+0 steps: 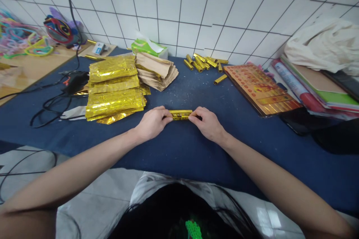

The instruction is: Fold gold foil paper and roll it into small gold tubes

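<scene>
Both hands pinch a small gold foil roll at the counter's center: left hand at its 9 o'clock end, right hand at 3 o'clock. Gold foil sheets lie stacked at 10 o'clock.

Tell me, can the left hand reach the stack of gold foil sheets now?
Probably yes. The stack of gold foil sheets lies just beyond the left hand, with only bare blue cloth between, but that hand pinches the gold roll.
</scene>
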The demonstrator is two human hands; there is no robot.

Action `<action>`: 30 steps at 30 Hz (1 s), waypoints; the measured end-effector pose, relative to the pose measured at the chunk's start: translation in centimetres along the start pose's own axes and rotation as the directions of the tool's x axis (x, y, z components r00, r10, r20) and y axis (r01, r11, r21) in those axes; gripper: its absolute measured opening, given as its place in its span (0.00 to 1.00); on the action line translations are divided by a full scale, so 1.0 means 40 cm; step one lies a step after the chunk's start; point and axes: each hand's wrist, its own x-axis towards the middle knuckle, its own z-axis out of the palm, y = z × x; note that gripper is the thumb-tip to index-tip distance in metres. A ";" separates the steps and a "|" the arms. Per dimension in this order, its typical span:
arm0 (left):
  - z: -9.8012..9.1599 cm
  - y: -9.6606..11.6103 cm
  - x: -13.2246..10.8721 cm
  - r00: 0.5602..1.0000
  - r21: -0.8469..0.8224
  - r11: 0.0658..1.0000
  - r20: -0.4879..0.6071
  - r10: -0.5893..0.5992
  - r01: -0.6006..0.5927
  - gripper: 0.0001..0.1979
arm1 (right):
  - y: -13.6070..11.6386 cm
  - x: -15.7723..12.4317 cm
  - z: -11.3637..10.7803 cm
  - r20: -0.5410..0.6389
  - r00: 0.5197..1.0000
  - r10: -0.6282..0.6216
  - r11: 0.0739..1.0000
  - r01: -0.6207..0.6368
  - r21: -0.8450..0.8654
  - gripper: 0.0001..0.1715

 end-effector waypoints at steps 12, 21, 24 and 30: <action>-0.007 0.011 -0.003 0.994 0.071 0.993 0.040 -0.098 0.095 0.06 | -0.028 0.002 -0.012 0.090 0.984 0.152 0.980 -0.138 -0.144 0.11; -0.010 0.018 0.001 0.981 0.049 0.984 0.083 -0.173 0.169 0.04 | -0.036 -0.004 -0.009 0.088 0.983 0.160 0.967 -0.139 -0.212 0.10; -0.011 0.021 -0.001 0.979 0.048 0.983 0.094 -0.179 0.175 0.03 | -0.037 -0.008 -0.011 0.101 0.986 0.132 0.968 -0.106 -0.225 0.10; -0.012 0.014 -0.005 0.985 0.050 0.989 0.093 -0.143 0.139 0.03 | -0.027 -0.020 -0.013 0.106 0.994 -0.035 0.967 0.061 -0.247 0.08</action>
